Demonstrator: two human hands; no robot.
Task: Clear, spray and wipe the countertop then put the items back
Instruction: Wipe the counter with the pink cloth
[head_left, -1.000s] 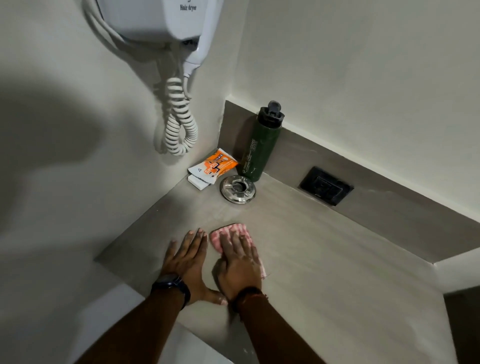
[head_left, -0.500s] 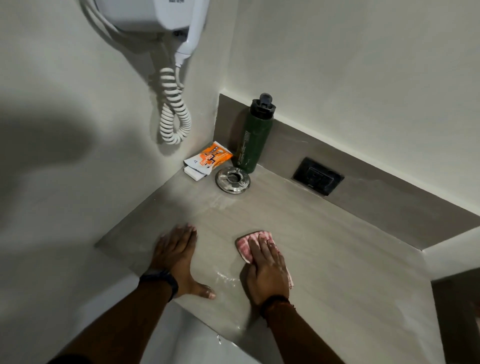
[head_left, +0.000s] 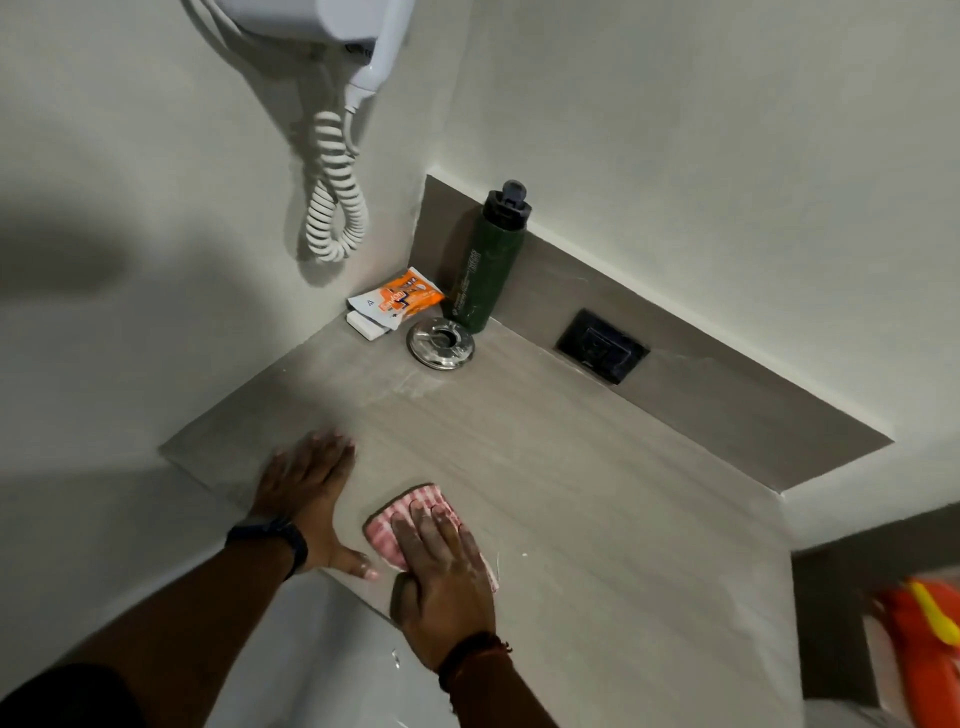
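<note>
My right hand (head_left: 441, 577) presses flat on a pink checked cloth (head_left: 423, 506) near the front edge of the grey countertop (head_left: 597, 493). My left hand (head_left: 306, 493) lies palm down on the counter to the left of the cloth, fingers together, holding nothing. In the far corner stand a dark green bottle (head_left: 485, 270), a round metal ashtray (head_left: 440, 343), an orange and white packet (head_left: 397, 301) and a small white box (head_left: 366, 326) under it.
A wall-mounted hair dryer (head_left: 332, 31) with a coiled cord (head_left: 335, 208) hangs above the corner. A black socket (head_left: 602, 345) sits in the back splash. An orange object (head_left: 919, 639) shows at the right edge, below the counter.
My right hand slid the cloth to the right, then back left and closer to the front edge. My left hand stayed planted on the counter. The camera view shifted.
</note>
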